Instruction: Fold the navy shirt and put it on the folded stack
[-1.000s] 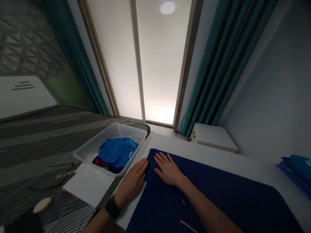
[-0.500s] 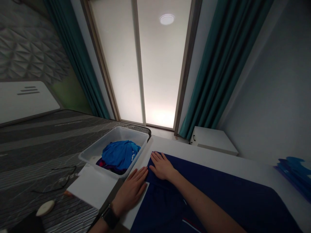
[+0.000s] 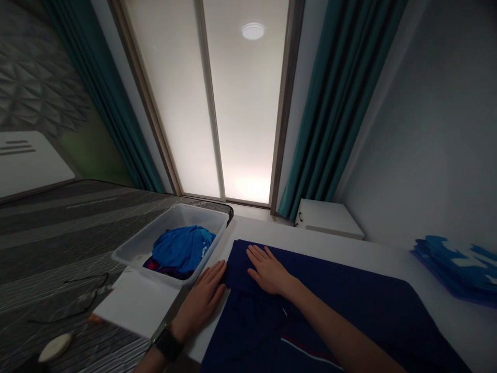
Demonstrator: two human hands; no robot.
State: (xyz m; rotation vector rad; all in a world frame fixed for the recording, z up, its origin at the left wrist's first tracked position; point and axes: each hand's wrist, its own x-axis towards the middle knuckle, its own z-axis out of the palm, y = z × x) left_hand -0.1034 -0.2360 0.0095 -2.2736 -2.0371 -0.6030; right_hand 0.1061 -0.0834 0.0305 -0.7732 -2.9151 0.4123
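A dark navy garment with a white and red stripe near the bottom lies spread over the white table. My right hand rests flat on its far left part, fingers stretched out. Beside the garment's left edge, my left hand lies flat with straight fingers; its fingertips touch the edge of the cloth. A dark watch sits on the left wrist. Neither hand grips anything. The right forearm crosses over the garment and hides some of it.
Left of the table, a clear plastic bin holds crumpled blue clothing on a dark patterned bed. White sheets lie partly under it. Folded blue clothes are stacked at the table's right. A white cabinet stands beyond.
My right hand has slid a little to the right across the navy garment, away from its left corner. My left hand stays by the edge. The view has turned slightly right.
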